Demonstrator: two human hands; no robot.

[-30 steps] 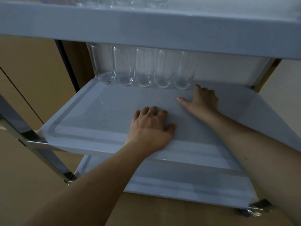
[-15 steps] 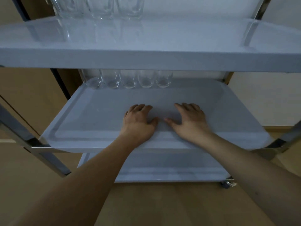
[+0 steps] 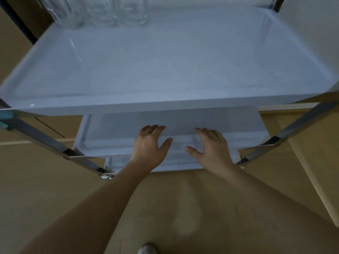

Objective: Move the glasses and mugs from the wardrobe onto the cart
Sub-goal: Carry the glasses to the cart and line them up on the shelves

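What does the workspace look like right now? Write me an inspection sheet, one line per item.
Surface: white cart with three shelves in view; top shelf mostly bare, middle shelf partly hidden beneath it, bottom shelf barely seen.
Job's things: clear glasses standing in a row at the top shelf's far left edge, cut off by the frame; no mugs seen.
Clutter: nothing seen.
Grippers: left hand and right hand lie flat, fingers straight, over the middle shelf, holding nothing.
Cables: nothing seen.
Surroundings: metal cart frame with a caster, tan floor, a shoe tip at the bottom edge.
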